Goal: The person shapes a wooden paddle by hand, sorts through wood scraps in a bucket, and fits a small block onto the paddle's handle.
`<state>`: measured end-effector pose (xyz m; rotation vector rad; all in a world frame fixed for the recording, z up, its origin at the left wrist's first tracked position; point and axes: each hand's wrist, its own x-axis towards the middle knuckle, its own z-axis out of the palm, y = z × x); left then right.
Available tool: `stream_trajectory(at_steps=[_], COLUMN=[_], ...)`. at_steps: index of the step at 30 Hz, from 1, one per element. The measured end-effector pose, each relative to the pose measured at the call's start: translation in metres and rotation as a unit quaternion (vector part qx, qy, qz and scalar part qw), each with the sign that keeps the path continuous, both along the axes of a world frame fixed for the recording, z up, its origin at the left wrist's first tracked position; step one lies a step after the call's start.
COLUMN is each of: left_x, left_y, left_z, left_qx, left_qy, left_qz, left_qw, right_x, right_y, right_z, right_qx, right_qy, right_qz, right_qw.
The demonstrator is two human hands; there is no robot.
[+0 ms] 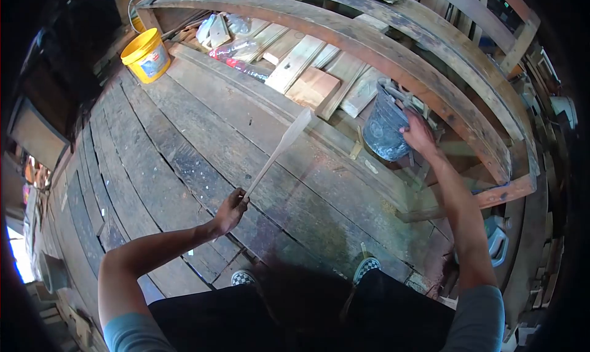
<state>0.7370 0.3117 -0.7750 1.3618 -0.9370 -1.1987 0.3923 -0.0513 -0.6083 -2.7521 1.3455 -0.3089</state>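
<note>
My left hand (pixel 231 211) is closed around the thin handle of a pale wooden paddle (pixel 284 144), which points away to the upper right, its broad end over the edge of the floor boards. On the right, my right hand (pixel 419 132) grips the rim of a dark, scuffed bucket (pixel 382 129). The bucket is tilted and stained with whitish smears. Some light-coloured pieces show at its mouth, and my hand hides part of that side.
Behind the bucket runs a long wooden beam (pixel 344 29). Boards (pixel 296 63) and plastic bottles lie below it. A yellow bucket (pixel 146 55) stands at the upper left. A plastic jug (pixel 496 240) is by my right arm. The plank floor (pixel 203 137) has gaps.
</note>
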Motion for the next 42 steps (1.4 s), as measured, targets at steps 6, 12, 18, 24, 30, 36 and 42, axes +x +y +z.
stream_trajectory(at_steps=[6, 12, 18, 24, 30, 36, 42], left_x=[0.012, 0.025, 0.029, 0.022, 0.021, 0.005, 0.009], left_y=[0.003, 0.017, 0.026, 0.019, 0.019, 0.016, 0.014], left_z=[-0.005, -0.016, -0.017, -0.004, -0.022, -0.018, -0.049], left_qx=[-0.015, 0.062, 0.138, 0.189, 0.184, 0.211, 0.229], left_qy=[-0.040, -0.093, -0.068, -0.024, -0.002, 0.060, -0.115], left_qz=[0.028, 0.084, 0.141, 0.167, 0.156, 0.137, 0.118], left_qw=[0.999, 0.990, 0.978, 0.967, 0.970, 0.966, 0.959], right_x=[0.023, 0.045, 0.052, 0.055, 0.043, 0.037, 0.035], right_y=[0.049, 0.114, 0.154, 0.188, 0.215, 0.209, 0.206], right_z=[0.030, 0.034, 0.009, -0.027, -0.088, -0.084, -0.081], right_qx=[0.005, -0.016, -0.117, -0.096, -0.091, -0.082, -0.005], right_qy=[-0.021, -0.010, 0.076, 0.055, 0.066, 0.103, 0.102], right_qz=[0.128, 0.240, 0.424, 0.446, 0.579, 0.561, 0.576], right_qw=[0.992, 0.971, 0.895, 0.888, 0.808, 0.817, 0.811])
